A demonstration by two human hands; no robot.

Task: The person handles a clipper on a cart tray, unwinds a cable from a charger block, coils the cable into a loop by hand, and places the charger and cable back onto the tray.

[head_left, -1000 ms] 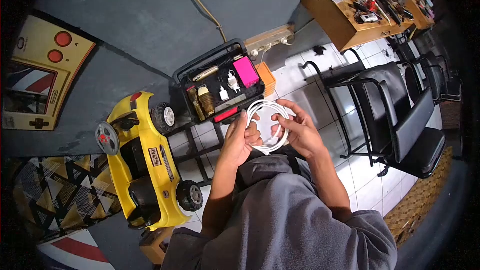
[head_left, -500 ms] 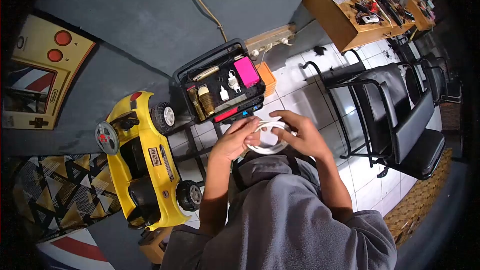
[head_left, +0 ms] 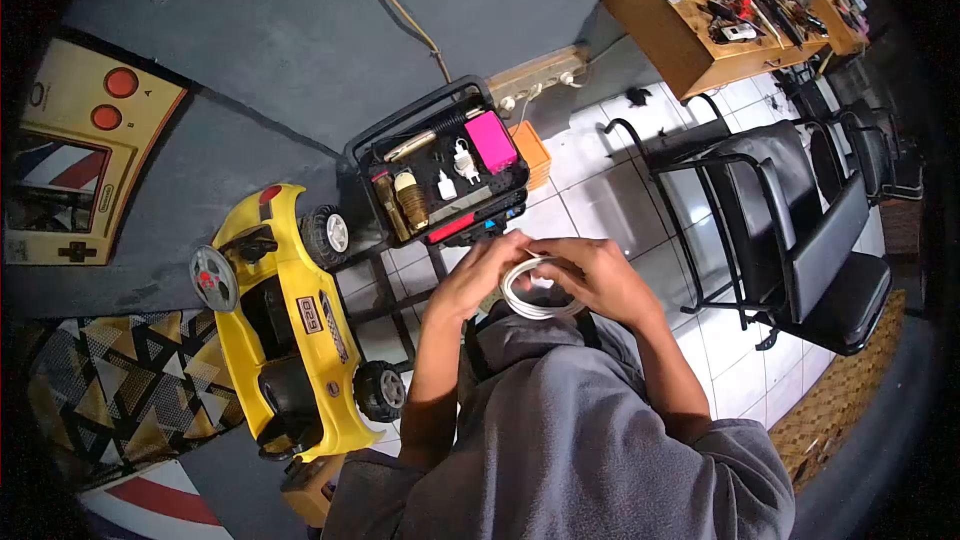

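A coiled white cable (head_left: 540, 314) hangs in a loop between my hands, just in front of my body. My left hand (head_left: 478, 275) is closed at the loop's upper left side, its fingertips close to those of the other hand. My right hand (head_left: 598, 278) curls over the loop's right side, with its fingers reaching to the top of the coil. Just beyond my hands stands a black tray cart (head_left: 437, 165). White charger plugs (head_left: 464, 162), a pink box (head_left: 490, 142) and a brown bottle (head_left: 411, 202) lie in its top tray.
A yellow toy car (head_left: 318, 340) stands at the left beside the cart. Orange baskets (head_left: 533, 152) sit behind the cart. Black padded chairs (head_left: 800, 230) are at the right, and a wooden cabinet (head_left: 665, 30) with tools on top stands at the upper right.
My right hand has moved in toward my left, and their fingertips now meet at the top of the coil. The cable loop has tilted and looks smaller.
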